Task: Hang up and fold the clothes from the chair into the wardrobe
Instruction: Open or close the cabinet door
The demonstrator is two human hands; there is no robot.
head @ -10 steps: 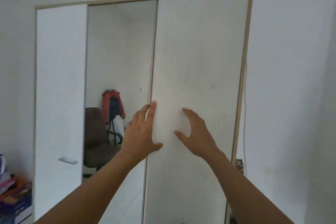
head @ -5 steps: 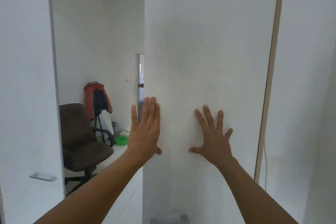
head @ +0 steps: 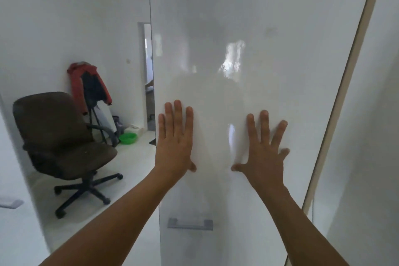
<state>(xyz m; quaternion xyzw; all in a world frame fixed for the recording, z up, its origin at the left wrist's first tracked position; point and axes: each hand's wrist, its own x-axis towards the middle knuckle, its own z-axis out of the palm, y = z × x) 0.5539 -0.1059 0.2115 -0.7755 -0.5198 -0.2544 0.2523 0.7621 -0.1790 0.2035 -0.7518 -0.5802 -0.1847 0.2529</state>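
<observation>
Home interior, bedroom-like.
Indicated by white wardrobe door (head: pixel 259 28) with handle (head: pixel 190 223), swivel chair (head: pixel 62 136), red jacket (head: pixel 75 84) hung behind it, green basin (head: pixel 128 138) on the floor.

The white wardrobe door (head: pixel 269 60) fills the view from 12 to 4 o'clock, hides the wardrobe's inside, and runs off the top and bottom edges. At 9 o'clock a handle (head: pixel 9 203) is blurred and cut by the edge. The right hand (head: pixel 264 155) blurs at its little finger. What the red jacket (head: pixel 86 84) hangs on cannot be told.
</observation>
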